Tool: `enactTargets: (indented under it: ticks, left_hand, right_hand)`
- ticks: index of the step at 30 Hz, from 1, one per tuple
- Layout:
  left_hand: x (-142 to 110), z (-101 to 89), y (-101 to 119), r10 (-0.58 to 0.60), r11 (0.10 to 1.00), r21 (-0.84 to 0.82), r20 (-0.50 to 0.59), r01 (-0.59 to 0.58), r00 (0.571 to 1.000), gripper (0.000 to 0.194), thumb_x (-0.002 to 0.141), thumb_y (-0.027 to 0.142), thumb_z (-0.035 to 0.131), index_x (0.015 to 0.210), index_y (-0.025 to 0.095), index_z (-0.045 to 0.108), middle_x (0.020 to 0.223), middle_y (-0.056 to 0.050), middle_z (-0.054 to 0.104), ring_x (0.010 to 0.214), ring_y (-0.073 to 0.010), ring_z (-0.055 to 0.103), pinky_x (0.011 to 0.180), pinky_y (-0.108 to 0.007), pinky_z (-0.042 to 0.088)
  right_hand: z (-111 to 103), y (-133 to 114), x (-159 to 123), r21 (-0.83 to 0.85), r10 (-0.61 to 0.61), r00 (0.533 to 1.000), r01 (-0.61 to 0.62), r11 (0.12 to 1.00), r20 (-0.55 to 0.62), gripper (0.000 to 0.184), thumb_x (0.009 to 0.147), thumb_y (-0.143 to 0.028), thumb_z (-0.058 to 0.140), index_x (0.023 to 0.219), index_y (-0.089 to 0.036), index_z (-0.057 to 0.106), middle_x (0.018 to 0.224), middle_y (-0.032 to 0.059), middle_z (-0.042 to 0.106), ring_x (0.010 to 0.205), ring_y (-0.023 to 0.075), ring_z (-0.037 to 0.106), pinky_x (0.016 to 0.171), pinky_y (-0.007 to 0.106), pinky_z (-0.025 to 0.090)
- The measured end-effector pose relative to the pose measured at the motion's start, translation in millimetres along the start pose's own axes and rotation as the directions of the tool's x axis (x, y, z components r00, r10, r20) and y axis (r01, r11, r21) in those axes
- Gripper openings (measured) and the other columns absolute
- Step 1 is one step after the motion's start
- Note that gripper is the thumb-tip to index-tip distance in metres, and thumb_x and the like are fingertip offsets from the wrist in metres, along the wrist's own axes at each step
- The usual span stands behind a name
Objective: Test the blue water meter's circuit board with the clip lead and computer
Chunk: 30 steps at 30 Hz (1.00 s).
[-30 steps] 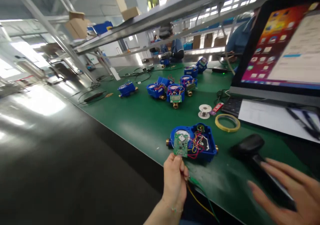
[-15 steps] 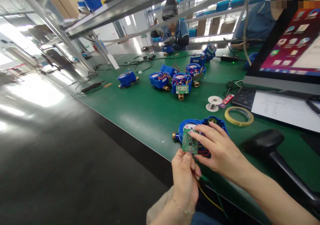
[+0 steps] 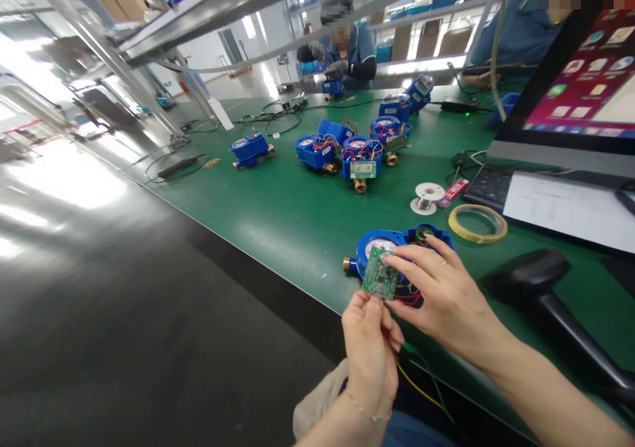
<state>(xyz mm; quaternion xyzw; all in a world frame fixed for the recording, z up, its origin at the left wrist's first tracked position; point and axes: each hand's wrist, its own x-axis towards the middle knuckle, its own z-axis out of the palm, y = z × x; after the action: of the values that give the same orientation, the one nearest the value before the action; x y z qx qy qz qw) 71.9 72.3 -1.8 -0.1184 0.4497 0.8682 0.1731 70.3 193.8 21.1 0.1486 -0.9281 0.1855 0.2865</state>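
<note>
A small green circuit board [image 3: 380, 275] is held up between my two hands, in front of an opened blue water meter [image 3: 364, 243] near the table edge. My left hand [image 3: 370, 341] is closed, its thumb and fingers pinching at the board's lower edge; a yellow wire [image 3: 419, 389] and a green wire [image 3: 427, 367] trail out below it. My right hand [image 3: 446, 295] grips the board from the right, a fingertip on its upper corner and the thumb low down. Behind that hand, red wires show in the meter's housing, which is partly covered.
Further back on the green table [image 3: 278, 229] stand several blue meters [image 3: 362, 156] with wires and boards. To the right are a solder spool [image 3: 427, 198], a yellow tape roll [image 3: 477, 223], a black barcode scanner [image 3: 533, 275], a keyboard [image 3: 483, 189] and a monitor [image 3: 578, 96]. Two people sit across.
Both hands keep hold of the circuit board, which has tilted slightly. The camera view has shifted a little. The display on a far meter now shows digits more clearly.
</note>
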Motion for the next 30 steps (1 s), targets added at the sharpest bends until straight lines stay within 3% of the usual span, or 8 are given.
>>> enactTargets:
  ticks: [15, 20, 26, 30]
  left_hand:
    - [-4.2, -1.3, -1.1, 0.018, 1.0, 0.016, -0.011, -0.018, 1.0, 0.027, 0.078, 0.034, 0.064, 0.081, 0.014, 0.045, 0.056, 0.001, 0.049, 0.046, -0.0096, 0.048, 0.043, -0.014, 0.038]
    - [-6.3, -4.3, 1.4, 0.017, 1.0, -0.007, 0.043, -0.016, 0.999, 0.025, 0.08, 0.032, 0.064, 0.078, 0.011, 0.051, 0.063, -0.003, 0.054, 0.053, -0.0104, 0.051, 0.053, -0.018, 0.045]
    - [-6.3, -9.5, 6.3, -0.021, 1.0, 0.0, 0.112, 0.021, 0.993, 0.02, 0.079, 0.025, 0.066, 0.087, 0.01, 0.055, 0.071, -0.005, 0.057, 0.06, -0.0111, 0.054, 0.058, -0.017, 0.046]
    - [-2.3, -11.8, 11.1, -0.047, 0.998, 0.042, 0.142, 0.041, 0.989, 0.018, 0.079, 0.025, 0.065, 0.081, 0.009, 0.056, 0.07, -0.006, 0.057, 0.06, -0.0111, 0.055, 0.058, -0.017, 0.046]
  right_hand:
    - [-0.7, -0.1, -1.3, -0.014, 0.028, 0.999, -0.029, 0.999, -0.017, 0.031, 0.08, -0.025, 0.059, 0.108, -0.013, 0.056, 0.11, 0.0102, 0.057, 0.101, 0.0238, 0.054, 0.103, 0.049, 0.029]
    - [-0.8, 0.4, -1.5, -0.034, 0.027, 0.999, -0.028, 0.999, -0.024, 0.032, 0.08, -0.026, 0.06, 0.109, -0.012, 0.056, 0.111, 0.0105, 0.057, 0.102, 0.024, 0.054, 0.103, 0.048, 0.028]
    - [-2.4, 1.4, -1.1, -0.041, 0.024, 1.0, -0.025, 0.999, -0.008, 0.035, 0.079, -0.026, 0.062, 0.111, -0.013, 0.054, 0.112, 0.0102, 0.056, 0.102, 0.0242, 0.054, 0.103, 0.048, 0.028]
    - [-3.3, 1.1, -0.2, -0.042, 0.02, 1.0, -0.021, 0.999, -0.014, 0.035, 0.078, -0.024, 0.062, 0.11, -0.013, 0.054, 0.112, 0.0105, 0.056, 0.102, 0.0242, 0.054, 0.103, 0.049, 0.028]
